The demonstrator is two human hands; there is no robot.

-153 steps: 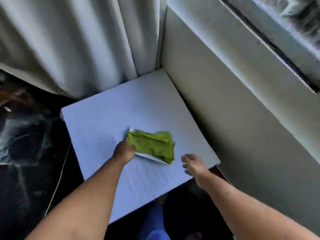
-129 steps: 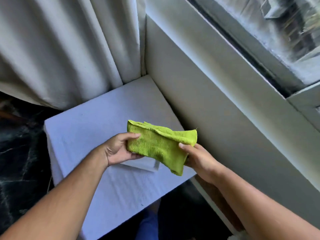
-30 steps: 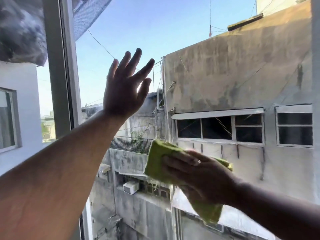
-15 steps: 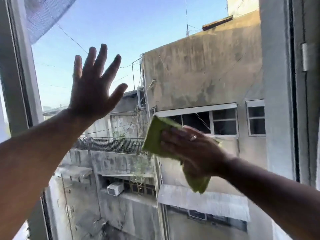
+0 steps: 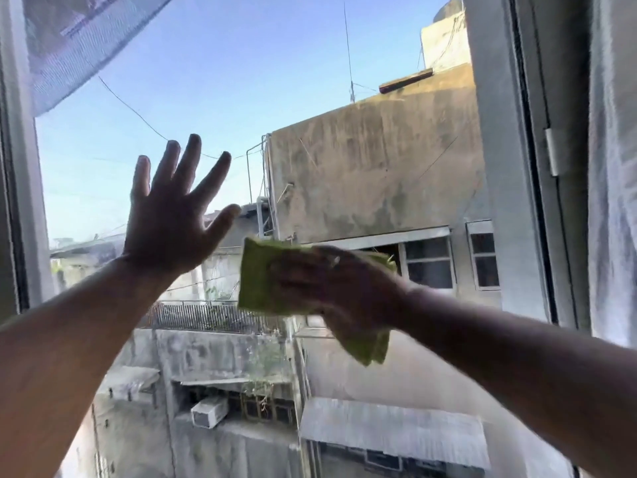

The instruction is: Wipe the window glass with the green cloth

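The window glass (image 5: 241, 84) fills the view, with sky and grey buildings behind it. My right hand (image 5: 341, 291) presses the folded green cloth (image 5: 262, 277) flat against the pane near the middle; a corner of the cloth hangs below my wrist. My left hand (image 5: 172, 222) is spread wide, fingers apart, palm toward the glass to the upper left of the cloth, holding nothing. Whether the palm touches the pane cannot be told.
The grey window frame (image 5: 541, 188) runs down the right side, with a small latch (image 5: 551, 151) on it and a pale curtain (image 5: 613, 201) beyond. Another frame post (image 5: 17, 201) stands at the left edge. A mesh net (image 5: 79, 36) hangs outside at the upper left.
The cloth came off the white table into my right hand and up onto the glass. In the last second the view swung right, while my left hand stays spread.
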